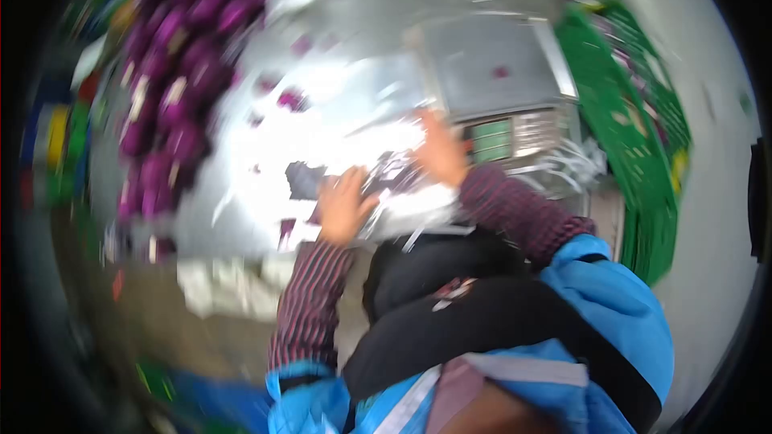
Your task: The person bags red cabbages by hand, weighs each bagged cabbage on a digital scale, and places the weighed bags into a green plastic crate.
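The picture is smeared by motion. My left hand (344,207) lies on the shiny metal table (241,217), fingers apart, at the left side of a crumpled clear plastic bag or film (414,207). A dark, flat piece (305,180) lies just left of those fingers. My right hand (441,151) reaches to the right edge of the plastic, beside the scale's display; its fingers are too blurred to tell whether they grip it. Dark purple bits (390,169) show in or under the plastic between my hands.
Glossy purple vegetables, perhaps red cabbages (185,96), are heaped at the left. Purple scraps (292,100) dot the table. A scale (486,60) with a green display (491,140) stands at the right, near tangled white strips (563,165). Beyond are green crates (615,128).
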